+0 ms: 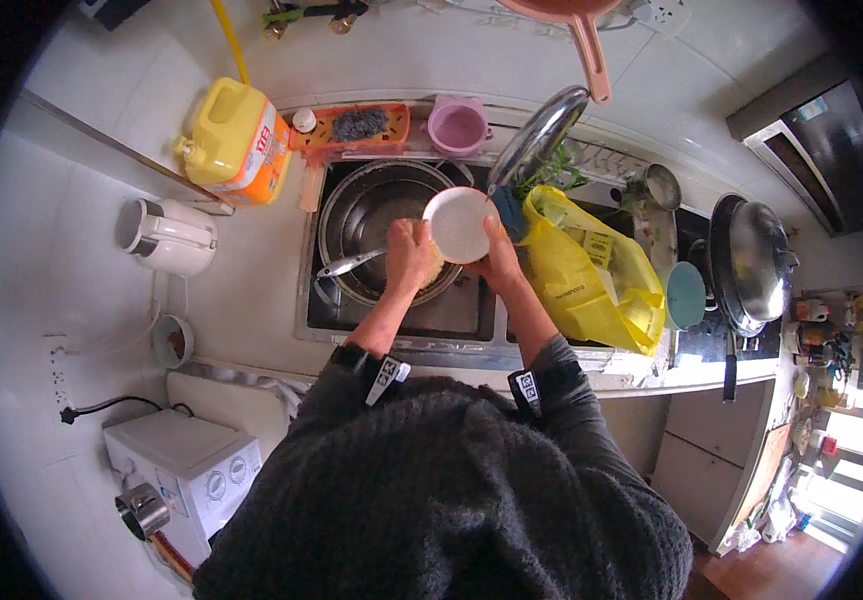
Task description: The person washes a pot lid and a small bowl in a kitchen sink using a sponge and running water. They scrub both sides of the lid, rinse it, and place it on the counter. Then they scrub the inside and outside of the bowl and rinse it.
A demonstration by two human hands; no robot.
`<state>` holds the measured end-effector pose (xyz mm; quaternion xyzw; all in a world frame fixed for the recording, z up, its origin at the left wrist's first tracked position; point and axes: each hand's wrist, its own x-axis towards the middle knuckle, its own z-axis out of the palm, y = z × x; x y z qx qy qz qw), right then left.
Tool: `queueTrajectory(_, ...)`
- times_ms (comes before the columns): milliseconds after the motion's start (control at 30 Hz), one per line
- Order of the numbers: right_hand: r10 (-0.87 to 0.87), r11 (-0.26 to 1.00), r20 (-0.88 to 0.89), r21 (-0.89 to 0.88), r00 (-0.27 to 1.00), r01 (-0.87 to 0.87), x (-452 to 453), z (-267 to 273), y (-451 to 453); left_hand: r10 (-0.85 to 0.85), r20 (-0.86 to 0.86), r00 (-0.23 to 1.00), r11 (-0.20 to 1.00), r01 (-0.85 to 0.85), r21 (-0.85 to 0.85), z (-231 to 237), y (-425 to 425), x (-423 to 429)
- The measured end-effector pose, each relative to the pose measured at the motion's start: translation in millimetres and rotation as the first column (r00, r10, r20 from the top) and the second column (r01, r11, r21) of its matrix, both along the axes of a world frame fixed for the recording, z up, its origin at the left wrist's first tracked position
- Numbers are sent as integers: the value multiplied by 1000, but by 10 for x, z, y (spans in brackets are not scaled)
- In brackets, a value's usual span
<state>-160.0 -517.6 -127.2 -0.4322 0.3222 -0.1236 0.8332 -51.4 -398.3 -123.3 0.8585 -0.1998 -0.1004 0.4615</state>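
Above the sink, a white bowl with a thin red rim [461, 225] is held between both hands. My right hand [502, 255] grips its right edge, thumb at the rim. My left hand [409, 255] is at the bowl's left edge and holds a tan scrubbing pad [432, 268], partly hidden by the fingers. Below the hands, a large round metal pan [337, 195] sits in the left basin [461, 319], with a metal handle [349, 264] lying across its left rim. The chrome faucet [536, 135] arches down just beyond the bowl.
A yellow plastic bag [596, 285] lies right of the basin, beside a light-blue bowl [685, 296] and a lidded wok [758, 262]. Detergent jug [240, 142], orange tray [394, 124] and pink cup [459, 127] line the back. A white kettle [176, 236] stands left.
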Motion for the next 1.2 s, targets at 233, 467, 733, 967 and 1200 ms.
queueTrajectory(233, 14, 992, -318, -114, 948, -53, 113, 18, 20, -361, 319, 876, 931, 318, 180, -46, -154, -70)
queueTrajectory(467, -141, 707, -220, -705, 965, -57, 44, -241, 1, -302, -337, 892, 948, 245, -201, -405, -587, -65)
queueTrajectory(733, 53, 790, -418, -538, 907, -294, -77, -31, -252, -854, -161, 494, 386, 811, 439, 112, -328, 8)
queueTrajectory(967, 0, 844, -361, -500, 932, -194, -97, 147, -246, -574, 679, 458, 798, 500, 337, -177, -225, 35)
queueTrajectory(1200, -70, 705, -403, -667, 912, -241, 50, 411, -468, -520, 389, 761, 783, 606, -139, -217, -264, -621)
